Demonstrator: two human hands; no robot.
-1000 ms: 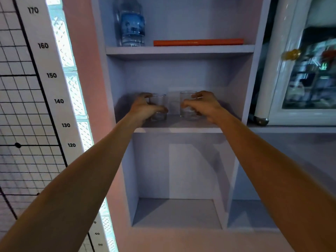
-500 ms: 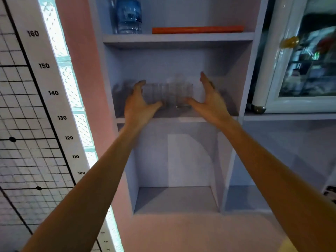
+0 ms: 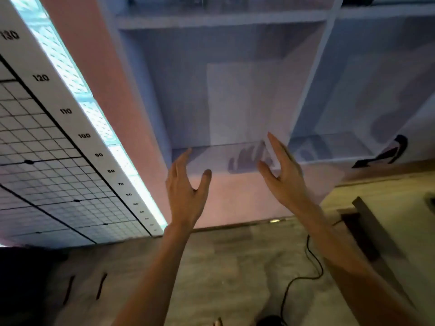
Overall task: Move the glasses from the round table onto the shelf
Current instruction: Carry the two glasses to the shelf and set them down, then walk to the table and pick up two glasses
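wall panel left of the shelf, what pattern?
Wall panel: white with black grid lines and a numbered scale; head view.

The shelf (image 3: 235, 90) stands ahead on the floor (image 3: 223, 267). A number chart (image 3: 58, 137) leans at its left. The left hand (image 3: 186, 191) and right hand (image 3: 282, 175) hang side by side, apart, before the lowest shelf space. A cable (image 3: 303, 276) lies on the floor under the right arm.

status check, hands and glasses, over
Left hand open, empty. Right hand open, empty. Glasses not clearly in view. Black cable on floor, clear of hands.
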